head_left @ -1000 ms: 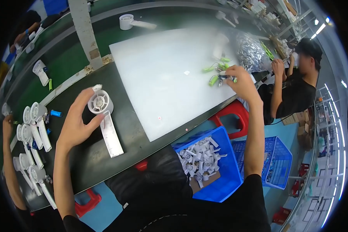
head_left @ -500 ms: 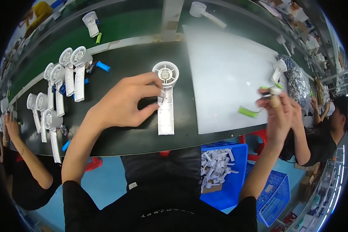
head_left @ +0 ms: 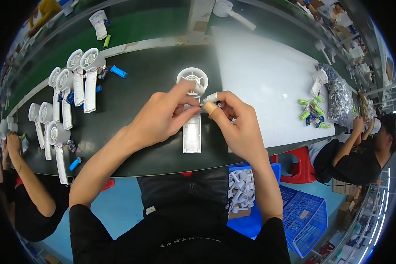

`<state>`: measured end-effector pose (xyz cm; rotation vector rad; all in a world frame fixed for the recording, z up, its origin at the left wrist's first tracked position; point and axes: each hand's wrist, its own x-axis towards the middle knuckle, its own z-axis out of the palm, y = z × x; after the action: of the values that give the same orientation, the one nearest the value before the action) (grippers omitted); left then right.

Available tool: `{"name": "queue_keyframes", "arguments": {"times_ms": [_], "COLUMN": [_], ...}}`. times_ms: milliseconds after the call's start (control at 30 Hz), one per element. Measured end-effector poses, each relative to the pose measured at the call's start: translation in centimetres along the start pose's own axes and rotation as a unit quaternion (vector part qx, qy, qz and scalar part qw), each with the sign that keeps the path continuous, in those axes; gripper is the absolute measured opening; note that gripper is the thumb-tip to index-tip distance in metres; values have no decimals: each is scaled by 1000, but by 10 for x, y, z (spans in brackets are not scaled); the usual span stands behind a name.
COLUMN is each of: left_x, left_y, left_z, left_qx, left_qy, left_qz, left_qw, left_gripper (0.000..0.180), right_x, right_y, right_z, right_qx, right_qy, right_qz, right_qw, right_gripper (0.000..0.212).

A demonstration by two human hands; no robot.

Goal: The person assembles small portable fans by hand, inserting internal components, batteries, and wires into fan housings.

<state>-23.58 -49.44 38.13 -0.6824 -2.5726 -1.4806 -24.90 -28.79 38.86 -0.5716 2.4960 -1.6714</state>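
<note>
One white fan body (head_left: 192, 138) is lying on the dark counter (head_left: 136, 77); left hand (head_left: 162, 116) and right hand (head_left: 241, 123) are hovering over its handle, each grip pinching narrowly, contents indistinguishable.

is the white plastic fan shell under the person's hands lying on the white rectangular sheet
No, the white plastic fan shell lies on the dark green tabletop, left of the white rectangular sheet.

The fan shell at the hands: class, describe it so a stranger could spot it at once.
On the dark bench, find the white sheet. Just left of it lies a white fan shell, round head at its far end. Unlike the shells clustered further left, it lies alone, left hand and right hand at its handle.
</note>
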Motion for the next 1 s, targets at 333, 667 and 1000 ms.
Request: {"name": "queue_keyframes", "arguments": {"times_ms": [333,667,1000], "left_x": [1,2,5], "left_y": [-2,-12,1], "left_z": [2,15,24], "left_qx": [-46,166,52], "left_qy": [6,153,144], "left_qz": [18,176,65], "left_qw": [999,958,986], "left_gripper": [34,18,20], "right_x": [14,7,-8], "right_y": [5,6,18], "right_z": [10,-1,25], "right_qx": [45,262,294], "right_qy": [-6,-57,81], "right_qz": [84,199,75], "right_qw": [995,943,949], "right_gripper": [23,16,25]}}
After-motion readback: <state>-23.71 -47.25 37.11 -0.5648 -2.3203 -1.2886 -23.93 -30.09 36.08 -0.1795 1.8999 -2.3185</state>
